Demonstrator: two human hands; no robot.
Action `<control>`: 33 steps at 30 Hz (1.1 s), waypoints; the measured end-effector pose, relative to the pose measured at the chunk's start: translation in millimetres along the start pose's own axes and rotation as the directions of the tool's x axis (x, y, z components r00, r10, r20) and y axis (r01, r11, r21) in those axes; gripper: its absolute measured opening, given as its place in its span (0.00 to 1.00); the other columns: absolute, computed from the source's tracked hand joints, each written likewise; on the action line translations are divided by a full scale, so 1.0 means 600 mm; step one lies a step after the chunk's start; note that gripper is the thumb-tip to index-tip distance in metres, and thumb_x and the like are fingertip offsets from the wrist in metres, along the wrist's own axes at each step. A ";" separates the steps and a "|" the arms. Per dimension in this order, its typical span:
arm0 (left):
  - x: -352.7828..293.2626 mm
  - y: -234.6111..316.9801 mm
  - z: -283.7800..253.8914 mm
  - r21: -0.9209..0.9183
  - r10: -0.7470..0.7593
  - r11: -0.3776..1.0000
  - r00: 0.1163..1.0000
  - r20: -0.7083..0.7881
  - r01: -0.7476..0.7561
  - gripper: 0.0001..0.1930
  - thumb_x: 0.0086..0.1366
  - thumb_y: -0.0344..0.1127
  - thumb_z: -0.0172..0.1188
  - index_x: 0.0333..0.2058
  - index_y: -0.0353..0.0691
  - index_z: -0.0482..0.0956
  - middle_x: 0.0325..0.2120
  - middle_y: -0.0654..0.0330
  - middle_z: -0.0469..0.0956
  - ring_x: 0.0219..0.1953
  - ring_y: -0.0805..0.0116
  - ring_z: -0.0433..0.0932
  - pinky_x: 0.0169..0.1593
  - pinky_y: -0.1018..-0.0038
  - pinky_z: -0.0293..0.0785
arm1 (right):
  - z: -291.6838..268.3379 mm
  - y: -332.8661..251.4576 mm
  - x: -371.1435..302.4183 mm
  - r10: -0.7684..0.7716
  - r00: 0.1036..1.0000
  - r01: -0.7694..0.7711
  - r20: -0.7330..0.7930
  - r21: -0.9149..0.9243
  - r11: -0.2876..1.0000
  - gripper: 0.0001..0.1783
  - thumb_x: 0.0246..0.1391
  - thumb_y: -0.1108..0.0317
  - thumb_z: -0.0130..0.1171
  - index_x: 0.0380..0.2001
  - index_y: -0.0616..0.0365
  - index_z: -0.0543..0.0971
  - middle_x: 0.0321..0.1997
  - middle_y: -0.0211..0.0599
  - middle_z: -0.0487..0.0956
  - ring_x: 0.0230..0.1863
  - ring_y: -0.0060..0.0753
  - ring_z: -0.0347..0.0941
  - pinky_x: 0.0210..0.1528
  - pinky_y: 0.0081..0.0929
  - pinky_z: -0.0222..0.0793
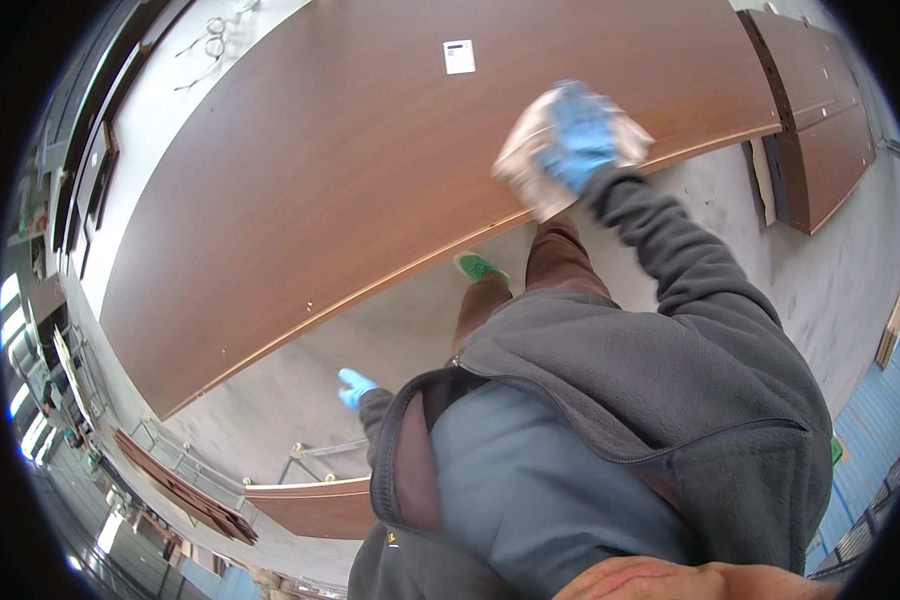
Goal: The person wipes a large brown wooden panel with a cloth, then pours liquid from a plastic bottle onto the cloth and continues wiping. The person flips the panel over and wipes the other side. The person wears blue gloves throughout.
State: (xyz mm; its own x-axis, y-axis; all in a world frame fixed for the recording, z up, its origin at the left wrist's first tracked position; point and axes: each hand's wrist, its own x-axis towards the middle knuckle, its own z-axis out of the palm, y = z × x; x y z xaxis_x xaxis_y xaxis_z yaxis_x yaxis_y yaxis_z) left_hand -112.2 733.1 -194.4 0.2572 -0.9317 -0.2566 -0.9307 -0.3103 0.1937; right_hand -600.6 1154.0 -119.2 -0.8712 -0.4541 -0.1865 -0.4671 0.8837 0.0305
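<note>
A long reddish-brown wooden panel [320, 170] stretches across in front of me, with a pale front edge and a small white label [459, 57] on its surface. On its near right part, my right hand [580, 135], in a blue glove, presses on a crumpled pinkish-white cloth [525, 160]. Hand and cloth are a little blurred by motion, and the cloth partly hangs past the edge. Away from the panel, my left hand [355, 388], also blue-gloved, hangs low at my left side. Its fingers are stretched out and nothing shows in them.
Other brown panels [835, 160] stand stacked to the right. More panels [310, 508] rest on metal frames at the lower left. Dark panel pieces [100, 170] lie beyond the left end. Grey floor [360, 330] shows between me and the panel.
</note>
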 end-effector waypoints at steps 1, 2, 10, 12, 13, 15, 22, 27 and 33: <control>-0.024 -0.005 0.023 -0.038 -0.021 0.999 0.994 0.112 0.025 0.47 0.73 0.69 0.59 0.64 0.21 0.73 0.62 0.31 0.76 0.64 0.35 0.76 0.68 0.52 0.73 | -0.009 -0.100 0.005 -0.197 0.978 0.204 -0.071 0.117 0.972 0.51 0.63 0.37 0.55 0.77 0.64 0.62 0.84 0.58 0.57 0.84 0.60 0.51 0.86 0.53 0.42; -0.044 0.002 0.045 -0.059 0.018 0.998 0.987 0.160 -0.008 0.47 0.73 0.68 0.59 0.64 0.21 0.73 0.62 0.31 0.76 0.64 0.37 0.76 0.68 0.52 0.72 | -0.018 -0.191 0.008 -0.420 0.899 0.436 -0.122 0.169 0.884 0.51 0.62 0.37 0.56 0.77 0.64 0.63 0.83 0.58 0.57 0.84 0.60 0.52 0.85 0.51 0.43; -0.127 0.149 0.085 -0.603 0.261 0.795 0.936 0.235 -0.071 0.41 0.78 0.64 0.54 0.68 0.27 0.72 0.66 0.41 0.75 0.66 0.48 0.74 0.71 0.59 0.68 | -0.034 -0.414 0.041 -0.803 0.590 0.744 -0.078 0.439 0.504 0.51 0.56 0.38 0.62 0.73 0.63 0.71 0.85 0.54 0.57 0.86 0.52 0.48 0.85 0.53 0.41; -0.117 0.127 0.070 -0.545 0.164 0.838 0.963 0.215 -0.021 0.41 0.78 0.64 0.54 0.69 0.27 0.71 0.66 0.41 0.75 0.66 0.49 0.74 0.71 0.59 0.67 | -0.039 -0.328 0.043 -0.819 0.574 0.769 -0.010 0.351 0.535 0.45 0.52 0.43 0.64 0.68 0.62 0.75 0.81 0.55 0.61 0.83 0.53 0.54 0.83 0.52 0.48; -0.107 0.107 0.066 -0.524 0.123 0.852 0.971 0.206 0.003 0.42 0.78 0.64 0.54 0.70 0.27 0.70 0.66 0.41 0.74 0.67 0.50 0.74 0.71 0.60 0.67 | -0.044 -0.265 0.036 -0.817 0.572 0.794 -0.080 0.303 0.526 0.43 0.51 0.45 0.64 0.66 0.61 0.76 0.82 0.56 0.60 0.84 0.56 0.53 0.83 0.54 0.46; -0.082 0.045 0.064 -0.533 0.069 0.844 0.974 0.214 0.057 0.41 0.78 0.64 0.54 0.66 0.26 0.72 0.65 0.40 0.76 0.65 0.49 0.75 0.70 0.58 0.69 | -0.047 -0.148 0.023 -0.783 0.594 0.802 -0.183 0.208 0.559 0.45 0.50 0.45 0.64 0.68 0.60 0.75 0.86 0.59 0.53 0.87 0.61 0.44 0.85 0.62 0.39; -0.016 -0.300 0.115 -0.288 -0.366 0.848 0.885 0.288 0.445 0.43 0.72 0.69 0.59 0.59 0.26 0.76 0.57 0.39 0.81 0.58 0.46 0.79 0.64 0.55 0.73 | 0.017 -0.103 -0.059 -0.572 0.813 0.572 -0.104 -0.036 0.819 0.51 0.69 0.30 0.41 0.77 0.63 0.62 0.87 0.64 0.45 0.88 0.69 0.35 0.85 0.65 0.26; 0.077 -0.446 0.077 -0.235 -0.379 0.858 0.871 0.314 0.458 0.42 0.71 0.69 0.61 0.58 0.27 0.78 0.52 0.39 0.84 0.55 0.44 0.81 0.63 0.54 0.75 | 0.016 -0.394 -0.044 -0.707 0.702 0.712 -0.082 0.118 0.693 0.62 0.56 0.27 0.61 0.78 0.64 0.61 0.88 0.62 0.43 0.88 0.66 0.31 0.86 0.62 0.25; 0.235 -0.422 -0.026 -0.364 -0.437 0.758 0.836 0.333 0.541 0.36 0.73 0.60 0.64 0.58 0.26 0.77 0.55 0.42 0.83 0.56 0.48 0.81 0.63 0.56 0.75 | -0.029 -0.785 -0.024 -0.806 0.574 0.818 -0.147 0.133 0.559 0.56 0.46 0.39 0.75 0.72 0.61 0.68 0.85 0.63 0.52 0.87 0.67 0.40 0.84 0.67 0.34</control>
State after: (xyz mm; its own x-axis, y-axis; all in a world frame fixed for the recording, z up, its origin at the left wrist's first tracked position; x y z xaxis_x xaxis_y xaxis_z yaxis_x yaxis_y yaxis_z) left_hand 163.6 677.5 -264.6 0.5350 -0.5803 -0.6140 -0.4717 -0.8081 0.3528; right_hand -370.9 742.2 -113.8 -0.1460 -0.9892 0.0127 -0.9541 0.1374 -0.2663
